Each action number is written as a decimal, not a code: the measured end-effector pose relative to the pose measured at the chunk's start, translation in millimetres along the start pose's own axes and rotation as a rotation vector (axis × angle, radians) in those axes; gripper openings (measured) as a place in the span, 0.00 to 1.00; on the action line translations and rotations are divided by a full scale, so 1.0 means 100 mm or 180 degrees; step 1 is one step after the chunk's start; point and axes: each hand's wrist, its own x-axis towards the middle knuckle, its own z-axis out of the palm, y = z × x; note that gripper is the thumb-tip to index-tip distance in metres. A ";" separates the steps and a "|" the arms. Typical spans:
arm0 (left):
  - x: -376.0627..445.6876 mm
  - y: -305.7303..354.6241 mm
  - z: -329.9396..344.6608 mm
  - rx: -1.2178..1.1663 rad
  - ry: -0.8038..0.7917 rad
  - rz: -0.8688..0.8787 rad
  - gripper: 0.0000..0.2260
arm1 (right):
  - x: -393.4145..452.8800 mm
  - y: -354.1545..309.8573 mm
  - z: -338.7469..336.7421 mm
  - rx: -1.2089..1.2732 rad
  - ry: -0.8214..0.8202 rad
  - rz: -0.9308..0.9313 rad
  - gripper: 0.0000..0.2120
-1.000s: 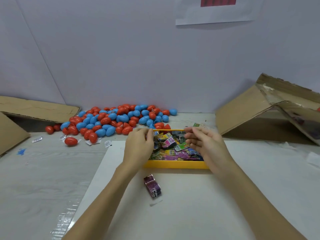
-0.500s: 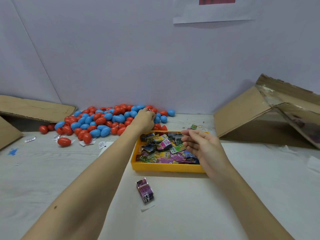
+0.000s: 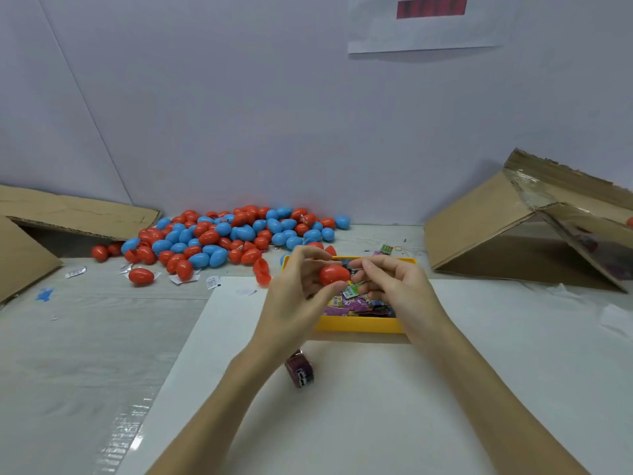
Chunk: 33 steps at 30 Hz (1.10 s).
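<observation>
My left hand (image 3: 298,296) holds a red plastic egg (image 3: 334,274) between thumb and fingers, above the left end of a yellow tray (image 3: 359,325). The tray is full of small colourful packets (image 3: 356,299). My right hand (image 3: 394,286) is right beside the egg with curled fingers, its fingertips touching the egg's right end. A heap of red and blue eggs (image 3: 222,238) lies behind, against the wall. A small purple packet (image 3: 301,371) lies on the white sheet (image 3: 376,406) in front of the tray, partly under my left wrist.
Flattened cardboard (image 3: 68,214) lies at the far left and an open cardboard box (image 3: 513,234) at the right. Loose red egg halves (image 3: 262,270) and paper slips (image 3: 212,282) lie between the heap and the tray. A paper sheet (image 3: 424,25) hangs on the wall.
My left hand reached back to the egg heap, then returned over the tray holding a red egg. My right hand closed in on the egg.
</observation>
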 end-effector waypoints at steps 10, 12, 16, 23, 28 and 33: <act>-0.05 -0.04 0.03 0.0686 -0.0025 0.0432 0.11 | -0.11 -0.11 0.05 -0.0105 -0.0810 -0.0152 0.14; -0.05 -0.04 0.02 0.0858 -0.0037 0.0584 0.14 | -0.11 -0.11 0.05 -0.0052 -0.0890 -0.0109 0.12; -0.04 -0.02 0.00 0.0908 -0.0066 0.0838 0.19 | -0.13 -0.12 0.09 0.0114 -0.0635 -0.0018 0.16; -0.01 -0.09 -0.05 0.0840 0.0221 0.0737 0.15 | -0.13 -0.06 0.12 -0.0946 -0.0149 -0.0561 0.23; 0.02 -0.15 -0.18 0.0786 0.0488 0.0287 0.15 | -0.13 0.02 0.05 -0.2301 -0.0396 -0.1068 0.16; 0.03 -0.20 -0.23 0.0753 0.0544 0.0192 0.15 | -0.14 0.06 0.12 -0.2917 -0.0863 -0.0844 0.19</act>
